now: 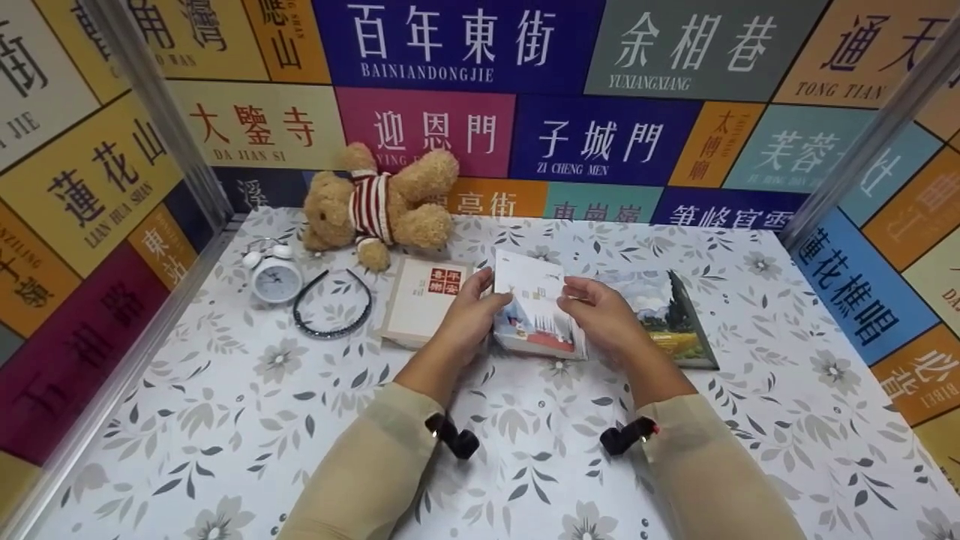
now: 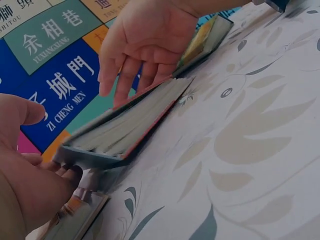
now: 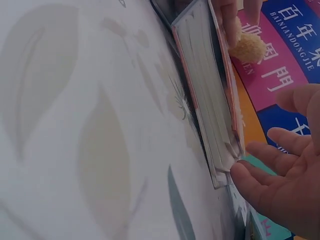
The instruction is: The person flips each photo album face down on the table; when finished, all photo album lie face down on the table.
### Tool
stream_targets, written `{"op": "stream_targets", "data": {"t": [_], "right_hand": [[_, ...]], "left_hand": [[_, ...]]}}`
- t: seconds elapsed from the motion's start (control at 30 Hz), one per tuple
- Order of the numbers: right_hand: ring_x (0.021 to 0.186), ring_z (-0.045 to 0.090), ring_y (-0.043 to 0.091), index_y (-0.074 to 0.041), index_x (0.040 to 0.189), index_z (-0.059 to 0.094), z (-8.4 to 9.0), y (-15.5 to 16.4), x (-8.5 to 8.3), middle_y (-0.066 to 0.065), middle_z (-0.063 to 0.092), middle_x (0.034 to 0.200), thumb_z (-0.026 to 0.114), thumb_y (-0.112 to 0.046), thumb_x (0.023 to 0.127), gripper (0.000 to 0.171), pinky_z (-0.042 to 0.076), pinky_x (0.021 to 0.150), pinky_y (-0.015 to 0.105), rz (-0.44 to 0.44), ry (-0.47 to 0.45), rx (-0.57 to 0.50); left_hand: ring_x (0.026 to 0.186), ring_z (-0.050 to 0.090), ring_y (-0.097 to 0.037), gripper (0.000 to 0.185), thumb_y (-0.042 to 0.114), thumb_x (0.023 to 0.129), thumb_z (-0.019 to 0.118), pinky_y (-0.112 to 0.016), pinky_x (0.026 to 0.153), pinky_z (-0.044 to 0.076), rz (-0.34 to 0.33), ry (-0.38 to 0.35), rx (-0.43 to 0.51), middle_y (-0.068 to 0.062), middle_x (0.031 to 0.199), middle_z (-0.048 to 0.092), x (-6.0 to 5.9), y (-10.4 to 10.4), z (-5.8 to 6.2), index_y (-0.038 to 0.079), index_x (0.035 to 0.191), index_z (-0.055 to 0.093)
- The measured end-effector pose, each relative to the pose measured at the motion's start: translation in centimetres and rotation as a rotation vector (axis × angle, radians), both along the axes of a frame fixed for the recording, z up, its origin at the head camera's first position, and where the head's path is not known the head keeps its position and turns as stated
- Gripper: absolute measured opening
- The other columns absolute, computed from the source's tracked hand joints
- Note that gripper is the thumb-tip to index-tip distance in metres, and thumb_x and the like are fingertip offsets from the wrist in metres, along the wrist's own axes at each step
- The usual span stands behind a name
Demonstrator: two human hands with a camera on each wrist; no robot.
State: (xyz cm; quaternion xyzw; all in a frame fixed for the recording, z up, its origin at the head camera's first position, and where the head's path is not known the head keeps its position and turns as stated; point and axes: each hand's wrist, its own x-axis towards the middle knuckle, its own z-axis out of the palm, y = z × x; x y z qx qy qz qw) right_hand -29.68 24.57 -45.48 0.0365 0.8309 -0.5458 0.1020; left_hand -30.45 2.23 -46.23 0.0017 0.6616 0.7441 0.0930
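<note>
A thick book (image 1: 536, 292) with a white illustrated cover is between both hands, its page block (image 2: 135, 127) showing in the left wrist view. At its left edge my left hand (image 1: 472, 311) holds the spine side, with fingertips low on the spine and the thumb above the cover. My right hand (image 1: 600, 311) is at the opposite edge; its loosely bent fingers (image 3: 255, 175) touch the corner by the pages. The cover stands slightly away from the pages. Left of it lies a beige book (image 1: 412, 307) with red print; to the right is a landscape-painted book (image 1: 675, 322).
Behind the books a teddy bear (image 1: 375, 206) in a striped shirt lies on its side. A white alarm clock (image 1: 275, 277) and a dark headband (image 1: 332, 330) are at the left. The leaf-patterned tablecloth (image 1: 525, 465) reaches the lettered wall panels (image 1: 450, 45).
</note>
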Motion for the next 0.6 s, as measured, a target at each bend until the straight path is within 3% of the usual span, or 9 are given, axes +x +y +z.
{"op": "stream_targets", "data": {"t": [0.13, 0.3, 0.6], "right_hand": [[0.141, 0.044, 0.021, -0.021, 0.150, 0.041, 0.20, -0.22, 0.11, 0.001, 0.047, 0.152, 0.062, -0.038, 0.096, 0.061, 0.040, 0.115, 0.042, 0.009, -0.017, -0.023], [0.140, 0.045, 0.021, -0.018, 0.149, 0.043, 0.15, -0.19, 0.16, 0.003, 0.047, 0.152, 0.062, -0.035, 0.097, 0.058, 0.041, 0.114, 0.042, 0.018, -0.009, -0.065], [0.141, 0.043, 0.018, -0.022, 0.144, 0.050, 0.76, -0.53, 0.79, -0.001, 0.050, 0.149, 0.065, -0.043, 0.094, 0.057, 0.032, 0.120, 0.041, 0.047, 0.013, -0.010]], "left_hand": [[0.150, 0.024, -0.016, 0.073, 0.010, 0.088, 0.065, -0.035, 0.125, 0.018, -0.010, 0.028, 0.004, -0.003, 0.161, 0.033, 0.23, -0.02, 0.35, 0.013, 0.153, 0.033], [0.144, 0.034, -0.017, 0.077, 0.000, 0.083, 0.064, -0.035, 0.122, 0.027, -0.026, 0.020, 0.026, 0.003, 0.160, 0.033, 0.49, 0.14, 0.36, 0.020, 0.152, 0.036], [0.129, 0.050, -0.019, 0.079, -0.001, 0.079, 0.061, -0.033, 0.108, 0.043, -0.039, 0.041, 0.077, 0.000, 0.151, 0.044, 0.46, 0.31, 0.15, 0.015, 0.152, 0.037]]}}
